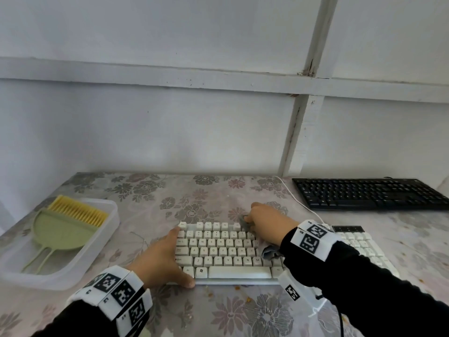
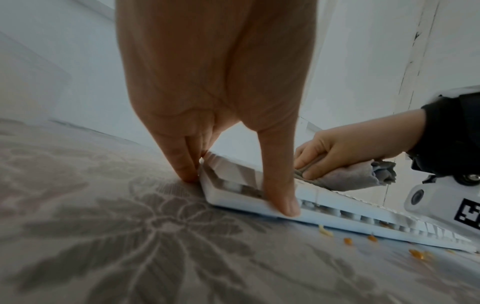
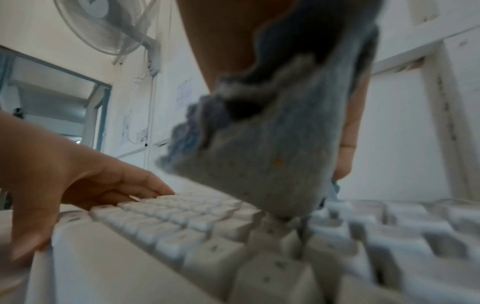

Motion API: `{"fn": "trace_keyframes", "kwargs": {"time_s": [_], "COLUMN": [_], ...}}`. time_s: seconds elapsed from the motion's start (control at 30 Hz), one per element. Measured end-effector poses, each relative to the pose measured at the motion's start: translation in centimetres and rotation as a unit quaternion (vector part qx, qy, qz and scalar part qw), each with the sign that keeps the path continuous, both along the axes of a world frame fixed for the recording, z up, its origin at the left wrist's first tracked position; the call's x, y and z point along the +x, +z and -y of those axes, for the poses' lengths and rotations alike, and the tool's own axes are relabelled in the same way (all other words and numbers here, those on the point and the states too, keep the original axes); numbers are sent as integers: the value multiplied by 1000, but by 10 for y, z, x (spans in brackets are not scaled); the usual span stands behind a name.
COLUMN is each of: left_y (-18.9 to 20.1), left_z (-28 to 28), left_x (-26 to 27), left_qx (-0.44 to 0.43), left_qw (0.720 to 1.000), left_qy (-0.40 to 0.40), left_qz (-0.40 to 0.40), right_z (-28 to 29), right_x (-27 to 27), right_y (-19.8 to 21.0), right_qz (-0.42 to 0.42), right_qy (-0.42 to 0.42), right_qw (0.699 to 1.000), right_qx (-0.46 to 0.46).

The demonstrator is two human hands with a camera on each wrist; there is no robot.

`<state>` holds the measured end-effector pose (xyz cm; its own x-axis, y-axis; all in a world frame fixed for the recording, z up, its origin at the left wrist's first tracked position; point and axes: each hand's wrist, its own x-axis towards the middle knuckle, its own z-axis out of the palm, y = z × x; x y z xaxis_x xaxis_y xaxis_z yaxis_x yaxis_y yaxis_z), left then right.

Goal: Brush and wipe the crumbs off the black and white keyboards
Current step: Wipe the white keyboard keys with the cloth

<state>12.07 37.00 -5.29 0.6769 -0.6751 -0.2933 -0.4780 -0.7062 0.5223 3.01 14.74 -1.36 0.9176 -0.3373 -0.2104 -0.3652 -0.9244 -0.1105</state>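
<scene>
Bracing the white keyboard, which is lying left-to-right at lower centre, the flat-fingered left hand is steadying its left end while the right hand is clutching a grey cloth at the top row.

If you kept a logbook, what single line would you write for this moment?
step: wiping white keyboard | right hand: grips grey cloth on top key rows | left hand: steadies left end | crumbs on table | black keyboard: untouched

The right hand and its sleeve hide the middle of the white keyboard and most of the cloth, the black keyboard behind it is cut off at the edge, and the right wrist view is blurred.
</scene>
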Motion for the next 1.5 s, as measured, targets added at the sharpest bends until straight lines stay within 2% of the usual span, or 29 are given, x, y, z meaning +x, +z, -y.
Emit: {"fn": "trace_keyframes", "kwargs": {"time_s": [0.1, 0.17, 0.33, 0.43, 0.53, 0.73, 1.37, 1.5], "left_y": [-1, -1, -2, -2, -1, -2, 0, 1], "left_z": [0, 0, -1, -2, -1, 0, -1, 0], "left_x": [0, 1, 2, 5, 5, 3, 2, 2], "left_qx": [-7, -7, -17, -46, -56, -22, -1, -1], "left_qw": [1000, 1000, 1000, 998, 997, 1000, 1000, 1000], "left_qy": [6, 6, 9, -9, -18, -3, 4, 6], "left_qz": [-10, -12, -25, -41, -41, -18, -17, -20], "right_z": [3, -2, -49, -81, -91, -66, 33, 36], "right_x": [-3, 4, 38, 58, 64, 46, -33, -46], "right_y": [10, 14, 17, 15, 5, -8, -5, 7], "right_qz": [-26, -7, 87, 72, 23, 51, 20, 15], "right_qy": [-41, -62, 37, 100, 101, 94, -42, -15], "right_qw": [999, 998, 988, 987, 993, 994, 999, 1000], "right_qx": [-9, -3, 124, 102, 51, 10, -26, -18]}}
